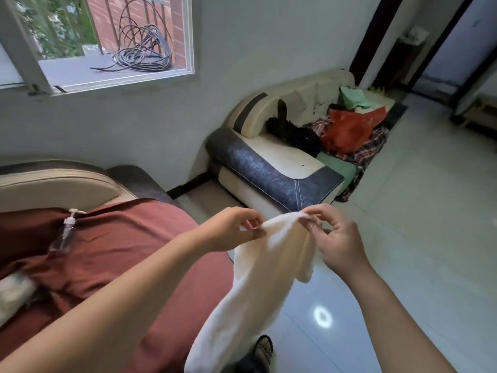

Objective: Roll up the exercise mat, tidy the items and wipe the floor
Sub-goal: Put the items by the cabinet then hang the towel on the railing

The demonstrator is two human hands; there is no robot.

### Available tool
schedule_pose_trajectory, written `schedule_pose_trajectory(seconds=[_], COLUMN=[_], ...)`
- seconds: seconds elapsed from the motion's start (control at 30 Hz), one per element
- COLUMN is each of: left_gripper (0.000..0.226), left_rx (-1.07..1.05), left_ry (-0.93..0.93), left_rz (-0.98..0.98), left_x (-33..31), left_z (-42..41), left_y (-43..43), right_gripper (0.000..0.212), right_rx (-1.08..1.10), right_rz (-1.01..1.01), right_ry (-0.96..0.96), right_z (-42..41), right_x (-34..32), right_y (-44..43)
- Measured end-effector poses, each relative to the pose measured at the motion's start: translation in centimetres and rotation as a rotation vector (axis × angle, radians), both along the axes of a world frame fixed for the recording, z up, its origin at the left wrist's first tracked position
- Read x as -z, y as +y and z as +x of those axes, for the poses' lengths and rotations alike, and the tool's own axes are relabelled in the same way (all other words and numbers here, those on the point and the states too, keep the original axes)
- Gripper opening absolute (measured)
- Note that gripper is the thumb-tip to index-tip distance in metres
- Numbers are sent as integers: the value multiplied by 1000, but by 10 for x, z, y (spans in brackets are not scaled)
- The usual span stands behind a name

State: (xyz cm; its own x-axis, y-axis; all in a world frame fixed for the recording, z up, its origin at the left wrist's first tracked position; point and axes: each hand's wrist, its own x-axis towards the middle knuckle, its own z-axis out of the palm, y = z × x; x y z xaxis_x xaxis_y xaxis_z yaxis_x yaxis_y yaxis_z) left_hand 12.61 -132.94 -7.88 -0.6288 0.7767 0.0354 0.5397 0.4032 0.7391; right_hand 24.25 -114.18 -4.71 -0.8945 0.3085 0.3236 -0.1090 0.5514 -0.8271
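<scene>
**Above the tiled floor (403, 238), a white cloth (269, 265) held by its top edge**

Between the two sofas, a person stands with both bare arms stretched forward. The left hand (228, 230) pinches one end of the white cloth's top edge between thumb and curled fingers. The right hand (336, 238) pinches the other end the same way, close beside it. From these two grips the cloth hangs in a long loose fold, and its lower end runs out of view. A sandalled foot (265, 348) stands just beside that lower part. To the left, a clear pump bottle (64, 235) lies on a seat under a rust-red cover (121, 251). Against the far wall, a cream and blue sofa (269, 168) carries dark clothes and a red bag (347, 130). Coiled black cable (142, 55) sits outside the open window.
</scene>
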Motion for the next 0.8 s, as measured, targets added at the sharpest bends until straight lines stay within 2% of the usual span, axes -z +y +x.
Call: schedule_pose_trajectory(seconds=[0.07, 0.2, 0.33, 0.43, 0.63, 0.8], left_gripper=[8, 3, 17, 21, 10, 6], left_rx=[-18, -66, -141, -206, -337, -428], left_ry=[16, 22, 17, 13, -3, -1], left_rz=[-27, -97, -119, -123, -53, -14], left_x=[1, -5, -8, -15, -25, -27], left_z=[-25, -76, -123, -154, -226, -311], left_y=[29, 82, 121, 134, 133, 128], right_gripper=[10, 12, 18, 15, 19, 8], right_rx=[-18, -53, -113, -118, -140, -239], right_rz=[-6, -8, 66, 79, 183, 196], right_ry=[-25, -78, -96, -95, -17, -18], right_z=[-27, -80, -137, -178, -274, -376], right_x=[5, 11, 9, 2, -18, -26], right_y=[34, 95, 136, 151, 163, 158])
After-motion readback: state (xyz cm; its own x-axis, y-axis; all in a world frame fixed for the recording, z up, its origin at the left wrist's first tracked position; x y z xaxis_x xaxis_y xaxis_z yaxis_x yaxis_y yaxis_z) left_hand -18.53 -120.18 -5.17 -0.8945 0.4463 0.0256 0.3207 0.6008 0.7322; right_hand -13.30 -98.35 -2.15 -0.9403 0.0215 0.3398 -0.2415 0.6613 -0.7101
